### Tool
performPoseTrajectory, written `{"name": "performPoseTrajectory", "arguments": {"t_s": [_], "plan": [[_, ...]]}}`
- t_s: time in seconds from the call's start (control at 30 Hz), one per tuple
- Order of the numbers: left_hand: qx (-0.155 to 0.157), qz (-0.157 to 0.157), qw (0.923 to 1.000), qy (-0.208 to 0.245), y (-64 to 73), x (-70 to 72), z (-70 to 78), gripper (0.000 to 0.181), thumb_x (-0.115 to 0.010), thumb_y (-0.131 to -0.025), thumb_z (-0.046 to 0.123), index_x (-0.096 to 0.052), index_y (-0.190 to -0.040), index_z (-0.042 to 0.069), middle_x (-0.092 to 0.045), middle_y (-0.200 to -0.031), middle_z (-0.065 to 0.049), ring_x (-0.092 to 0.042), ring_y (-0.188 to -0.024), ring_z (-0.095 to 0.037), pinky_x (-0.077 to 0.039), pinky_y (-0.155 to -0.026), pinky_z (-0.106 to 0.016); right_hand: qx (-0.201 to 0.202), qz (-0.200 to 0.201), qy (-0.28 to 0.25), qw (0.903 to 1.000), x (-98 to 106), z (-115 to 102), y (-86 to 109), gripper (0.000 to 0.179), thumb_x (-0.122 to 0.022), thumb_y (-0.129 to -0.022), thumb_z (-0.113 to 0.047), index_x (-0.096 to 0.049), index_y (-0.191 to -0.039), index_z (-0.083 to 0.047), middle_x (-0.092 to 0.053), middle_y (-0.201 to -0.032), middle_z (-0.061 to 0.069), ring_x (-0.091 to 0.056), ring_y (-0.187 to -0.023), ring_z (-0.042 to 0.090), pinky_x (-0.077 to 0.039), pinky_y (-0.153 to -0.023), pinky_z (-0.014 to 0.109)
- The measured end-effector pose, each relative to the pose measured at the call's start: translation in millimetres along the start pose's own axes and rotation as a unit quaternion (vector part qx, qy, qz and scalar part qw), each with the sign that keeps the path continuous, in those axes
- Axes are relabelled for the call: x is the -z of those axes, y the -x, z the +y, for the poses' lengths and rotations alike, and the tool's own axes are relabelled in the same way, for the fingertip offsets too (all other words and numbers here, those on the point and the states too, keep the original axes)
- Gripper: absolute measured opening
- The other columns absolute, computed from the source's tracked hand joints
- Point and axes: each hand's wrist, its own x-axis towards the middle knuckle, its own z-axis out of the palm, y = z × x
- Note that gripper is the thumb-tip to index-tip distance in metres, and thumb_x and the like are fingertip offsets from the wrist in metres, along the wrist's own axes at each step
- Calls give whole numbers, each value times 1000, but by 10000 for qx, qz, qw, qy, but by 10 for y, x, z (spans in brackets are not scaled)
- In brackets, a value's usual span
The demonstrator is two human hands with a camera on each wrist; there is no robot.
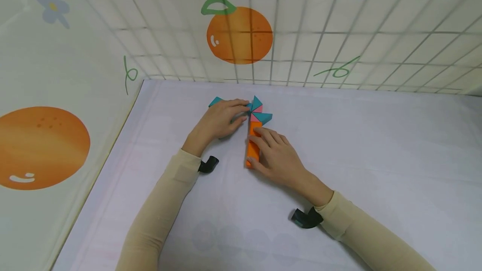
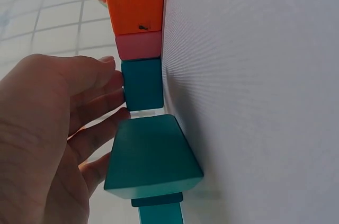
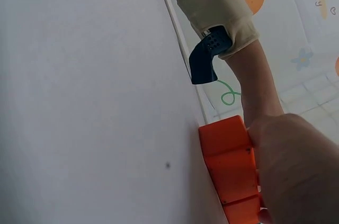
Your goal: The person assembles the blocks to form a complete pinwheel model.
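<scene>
My left hand (image 1: 222, 120) reaches over a small pinwheel shape of teal wedge blocks (image 1: 262, 117) and pink wedge blocks (image 1: 254, 117). Its fingertips touch the upper side of a teal block (image 2: 143, 83) in the left wrist view. A larger teal block (image 2: 153, 155) sits close by its fingers. Below the pinwheel runs a straight row of orange blocks (image 1: 254, 147). Fingers and thumb of my right hand (image 1: 280, 158) rest along that row, lightly bent. Seen from the right wrist, the orange blocks (image 3: 233, 166) stand against one another on the table.
The blocks lie on a white cloth-covered table (image 1: 376, 158). Behind it rises a wall sheet with a grid and an orange fruit print (image 1: 239, 34). A second printed sheet (image 1: 94, 62) borders the left side. Black wrist devices (image 1: 306, 218) hang under both sleeves.
</scene>
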Motion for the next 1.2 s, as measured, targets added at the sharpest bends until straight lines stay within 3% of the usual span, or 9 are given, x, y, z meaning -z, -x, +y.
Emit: {"name": "performPoseTrajectory", "arguments": {"t_s": [0.4, 1.0, 1.2], "plan": [[-91, 71, 9999, 21, 7, 5, 19, 36, -58, -99, 26, -63, -132, 12, -55, -143, -1, -55, -128, -23, -43, -110, -38, 14, 10, 8, 10000, -13, 7, 9, 53, -63, -90, -44, -58, -131, -10, -49, -140, 12, -46, -127, 29, -47, -97, 47], [24, 15, 10000, 67, 0, 17, 47, 36, -59, -98, 25, -63, -132, 12, -56, -140, -4, -59, -121, -27, -45, -107, -41, -21, -23, -53, 10000, -3, -1, 10, 54, -63, -91, -45, -58, -131, -10, -49, -140, 11, -45, -128, 29, -47, -97, 48], [173, 26, 9998, 94, 20, 90, -54, 38, -58, -99, 29, -61, -134, 14, -54, -142, -3, -55, -126, -26, -43, -109, -42, -50, -45, -73, 10000, -5, -1, 4, 53, -63, -91, -44, -58, -131, -10, -49, -140, 11, -46, -128, 29, -47, -97, 48]]}}
